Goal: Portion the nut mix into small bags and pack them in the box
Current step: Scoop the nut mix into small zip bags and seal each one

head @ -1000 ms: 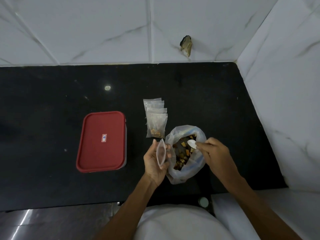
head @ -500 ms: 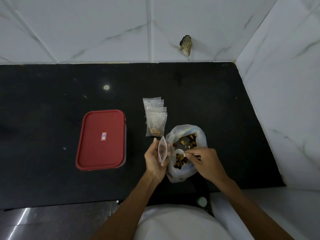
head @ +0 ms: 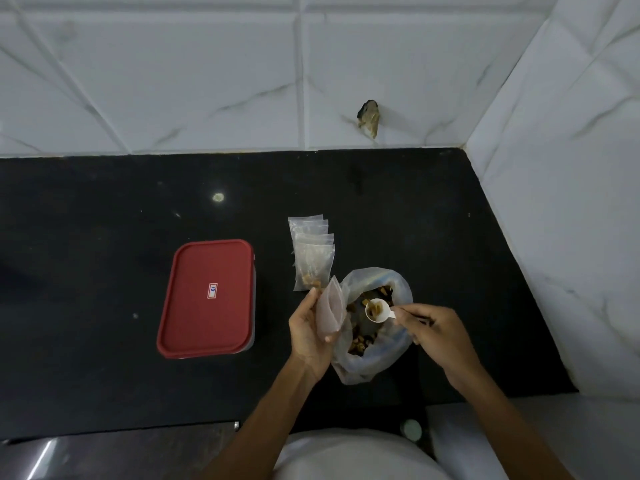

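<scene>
1. Your right hand (head: pixel 440 327) pinches the white spoon (head: pixel 375 310) by its handle, between thumb and fingertips. Half a second ago the bowl was down in the nut mix (head: pixel 360 341); now it is up and loaded.
2. Your left hand (head: pixel 310 330) curls thumb and fingers round a small bag (head: pixel 330 306) that looks empty, just beside the spoon. Both are over the big bag (head: pixel 377 358) near the counter's (head: pixel 104 237) front edge.
3. Tipping the load in probably comes next. The box (head: pixel 207 296), to the left, is lidded.

nut mix (head: pixel 358 341): open clear sack (head: pixel 375 358) | small bag (head: pixel 330 311): upright beside it | box (head: pixel 207 299): red lid on (well left)
</scene>
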Motion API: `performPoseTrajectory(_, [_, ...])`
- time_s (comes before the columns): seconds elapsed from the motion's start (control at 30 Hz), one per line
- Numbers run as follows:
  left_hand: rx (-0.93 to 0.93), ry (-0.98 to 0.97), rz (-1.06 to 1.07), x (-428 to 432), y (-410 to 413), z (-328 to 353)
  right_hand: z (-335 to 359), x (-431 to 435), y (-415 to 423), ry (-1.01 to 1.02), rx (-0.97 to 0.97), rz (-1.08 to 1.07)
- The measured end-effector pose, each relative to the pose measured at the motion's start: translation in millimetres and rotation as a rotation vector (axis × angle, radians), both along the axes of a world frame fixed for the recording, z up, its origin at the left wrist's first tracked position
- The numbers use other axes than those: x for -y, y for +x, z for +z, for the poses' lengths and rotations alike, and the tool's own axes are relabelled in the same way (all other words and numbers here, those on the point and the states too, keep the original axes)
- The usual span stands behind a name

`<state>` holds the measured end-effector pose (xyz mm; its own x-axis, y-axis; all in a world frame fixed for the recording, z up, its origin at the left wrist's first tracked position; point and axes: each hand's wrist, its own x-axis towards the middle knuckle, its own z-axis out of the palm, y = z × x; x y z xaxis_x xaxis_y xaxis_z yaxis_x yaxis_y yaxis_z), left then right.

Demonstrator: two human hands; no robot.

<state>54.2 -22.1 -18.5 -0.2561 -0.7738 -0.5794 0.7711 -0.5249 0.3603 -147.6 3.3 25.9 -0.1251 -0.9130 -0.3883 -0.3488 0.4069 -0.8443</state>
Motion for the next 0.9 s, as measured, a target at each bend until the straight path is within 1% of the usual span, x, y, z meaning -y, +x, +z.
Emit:
performPoseTrajectory(0.2, [-0.018, 0.002, -0.011, 7, -2, 6, 43, -3, 21, -0.279, 0.056, -0.062])
performPoseTrajectory(0.27, [-0.043, -0.003, -0.01, 7, -2, 12, 55, -3, 31, -0.416, 0.009, -0.011])
performPoseTrajectory(0.37, [-0.056, -0.006, -0.009, 8, -3, 17, 60, -2, 42, -0.592, -0.143, 0.078])
performPoseTrajectory(0.5, [-0.01, -0.031, -0.009, 11, -5, 11, 54, 0, 47, -0.685, -0.365, 0.165])
performPoseTrajectory(0.67, [0.035, -0.066, -0.012, 13, -4, 13, 52, -4, 54, -0.603, -0.417, 0.279])
performPoseTrajectory(0.73, [0.065, -0.083, -0.012, 13, -3, 12, 52, -6, 55, -0.613, -0.467, 0.303])
performPoseTrajectory(0.8, [0.059, -0.101, -0.006, 14, -3, 11, 56, -5, 62, -0.69, -0.525, 0.286])
performPoseTrajectory(0.87, [0.048, -0.097, -0.022, 16, -2, 10, 59, -5, 69, -0.82, -0.634, 0.249])
performPoseTrajectory(0.9, [0.057, -0.089, -0.03, 16, -2, 10, 61, -5, 71, -0.862, -0.675, 0.278])
